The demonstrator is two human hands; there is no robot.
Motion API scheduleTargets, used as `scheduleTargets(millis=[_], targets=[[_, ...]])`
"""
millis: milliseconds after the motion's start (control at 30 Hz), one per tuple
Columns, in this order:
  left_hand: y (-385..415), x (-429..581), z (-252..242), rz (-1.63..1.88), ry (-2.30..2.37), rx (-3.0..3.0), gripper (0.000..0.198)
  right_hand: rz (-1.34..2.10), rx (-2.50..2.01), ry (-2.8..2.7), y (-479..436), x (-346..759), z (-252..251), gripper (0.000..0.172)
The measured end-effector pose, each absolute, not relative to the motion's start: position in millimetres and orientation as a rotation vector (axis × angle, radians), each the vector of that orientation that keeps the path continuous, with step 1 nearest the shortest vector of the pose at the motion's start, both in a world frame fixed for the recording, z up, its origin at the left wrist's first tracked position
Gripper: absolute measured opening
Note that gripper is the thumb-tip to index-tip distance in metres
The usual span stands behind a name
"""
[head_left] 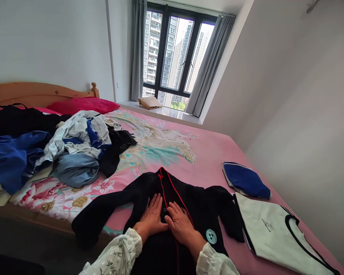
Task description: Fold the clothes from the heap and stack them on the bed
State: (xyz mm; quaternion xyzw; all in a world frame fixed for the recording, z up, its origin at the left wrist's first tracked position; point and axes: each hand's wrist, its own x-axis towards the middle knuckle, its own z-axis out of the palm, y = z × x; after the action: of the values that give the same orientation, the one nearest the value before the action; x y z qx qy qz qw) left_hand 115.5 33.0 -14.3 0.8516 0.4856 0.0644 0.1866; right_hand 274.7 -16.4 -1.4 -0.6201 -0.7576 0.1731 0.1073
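A black jacket [195,194] with red piping along its front opening and a round pale badge lies spread on the bed, collar pointing away from me. One sleeve reaches left over the bed's edge, the other bends to the right. My left hand [152,215] rests flat on the jacket's left front, fingers stretched out. Close beside it, my right hand [180,223] lies flat across the red-edged opening, its fingers extended. The thumbs nearly meet at the middle. The jacket's lower part runs out of view at the bottom.
A heap of white, blue, grey and black clothes [80,133] covers the bed's left. At right lie a folded white T-shirt [271,225] and a folded blue garment [245,179]. A red pillow [84,105] sits by the wooden headboard [40,91]. A beige bundle [149,102] rests on the windowsill.
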Motion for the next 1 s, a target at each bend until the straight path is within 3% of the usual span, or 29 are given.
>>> scheduleTargets(millis=[200,433,700,833,933,1000], targets=[[35,115,-15,0.15,1.356,2.392,0.113,0.506,-1.868,-2.21,12,265,6,0.049],[41,113,-13,0.12,1.293,2.376,0.114,0.499,-1.781,-2.301,-61,294,7,0.04],[51,110,-11,0.059,1.271,2.337,0.078,0.332,-1.932,-2.254,-42,283,18,0.035],[47,113,-14,0.131,1.312,2.339,0.086,0.372,-1.867,-2.149,-59,297,18,0.023],[43,119,-17,0.199,1.373,2.335,0.092,0.384,-1.866,-1.967,-70,298,18,0.027],[41,122,-19,0.238,1.422,2.331,0.085,0.382,-1.781,-1.993,-76,289,16,0.031]])
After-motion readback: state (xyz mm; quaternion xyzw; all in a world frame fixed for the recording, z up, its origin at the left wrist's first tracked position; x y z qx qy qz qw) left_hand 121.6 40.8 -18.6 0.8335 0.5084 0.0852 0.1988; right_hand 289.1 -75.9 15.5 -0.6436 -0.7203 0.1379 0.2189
